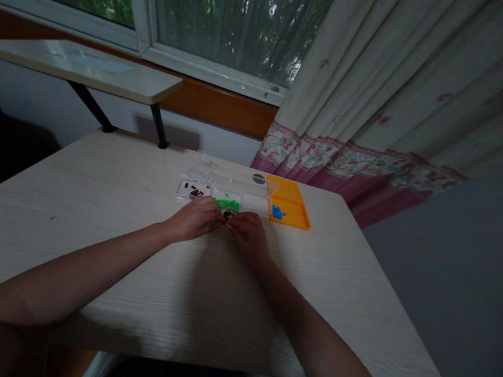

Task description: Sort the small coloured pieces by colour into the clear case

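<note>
My left hand (195, 217) and my right hand (250, 234) meet over the middle of the table, fingers pinched together. Between their fingertips is a small black-and-yellow object (228, 214); its exact kind is too small to make out, and the fingers partly cover it. Just beyond it, bright green small pieces (227, 204) lie heaped in a clear plastic box. To the left, another clear box (180, 194) holds dark brown small pieces (196, 192). Blue small pieces (277, 212) lie in an open orange box (295, 214) beyond my right hand.
Clear lids (203, 166) lie behind the boxes, and a dark round disc (259, 178) is near the orange box. A raised shelf (124, 77) on black legs stands at the table's (101, 199) back left. A curtain (348, 132) hangs behind the right side, beside the window.
</note>
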Demonstrator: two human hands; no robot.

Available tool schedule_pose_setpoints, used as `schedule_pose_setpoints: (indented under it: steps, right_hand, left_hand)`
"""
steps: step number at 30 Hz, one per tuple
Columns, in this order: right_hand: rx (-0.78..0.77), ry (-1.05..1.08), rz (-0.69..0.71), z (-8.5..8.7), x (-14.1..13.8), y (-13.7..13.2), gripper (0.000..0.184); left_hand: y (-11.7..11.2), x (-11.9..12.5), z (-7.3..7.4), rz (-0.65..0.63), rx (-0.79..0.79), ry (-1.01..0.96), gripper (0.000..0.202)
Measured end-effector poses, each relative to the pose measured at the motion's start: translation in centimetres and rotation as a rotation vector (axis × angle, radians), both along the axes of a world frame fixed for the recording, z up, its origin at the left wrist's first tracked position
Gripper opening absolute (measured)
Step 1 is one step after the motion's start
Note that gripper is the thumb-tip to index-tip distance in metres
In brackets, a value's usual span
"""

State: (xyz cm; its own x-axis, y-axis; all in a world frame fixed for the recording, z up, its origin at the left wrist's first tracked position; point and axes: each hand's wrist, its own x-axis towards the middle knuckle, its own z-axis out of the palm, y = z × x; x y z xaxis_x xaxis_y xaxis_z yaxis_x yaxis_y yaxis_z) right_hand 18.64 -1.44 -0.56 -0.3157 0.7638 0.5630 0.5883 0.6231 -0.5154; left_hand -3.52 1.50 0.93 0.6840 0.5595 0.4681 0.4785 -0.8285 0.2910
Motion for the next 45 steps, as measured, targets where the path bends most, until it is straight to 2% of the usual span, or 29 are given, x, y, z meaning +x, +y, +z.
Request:
schedule_pose_setpoints:
  steps: [11, 20, 23, 26, 30, 39, 45]
  right_hand:
    - [0.041, -0.024, 0.031, 0.2, -0.1, 0.0, 0.019]
    - [0.031, -0.038, 0.042, 0.4, -0.2, -0.2, 0.027]
    - [0.032, -0.072, -0.009, 0.3, -0.1, -0.1, 0.03]
    - [0.019, -0.091, -0.141, 0.3, 0.0, -0.2, 0.033]
    - [-0.005, -0.101, -0.252, 0.5, -0.1, -0.4, 0.029]
    - [0.007, -0.184, -0.272, 0.0, -0.4, -0.7, 0.012]
    - [-0.023, -0.193, -0.257, -0.3, 0.0, -0.5, 0.012]
  left_hand:
    - [0.4, -0.2, -0.4, 0.024, 0.037, -0.01, 0.023]
    - [0.2, -0.3, -0.1, 0.081, 0.024, -0.055, 0.022]
    - [0.2, -0.4, 0.1, 0.108, 0.004, -0.09, 0.02]
    - [0.2, -0.4, 0.2, 0.142, 0.004, -0.139, 0.02]
    - [0.5, -0.5, 0.1, 0.213, 0.035, -0.192, 0.02]
    - [1.7, -1.8, 0.1, 0.462, 0.075, -0.286, 0.021]
    - [3.3, -3.6, -0.4, 0.607, 0.079, -0.306, 0.021]
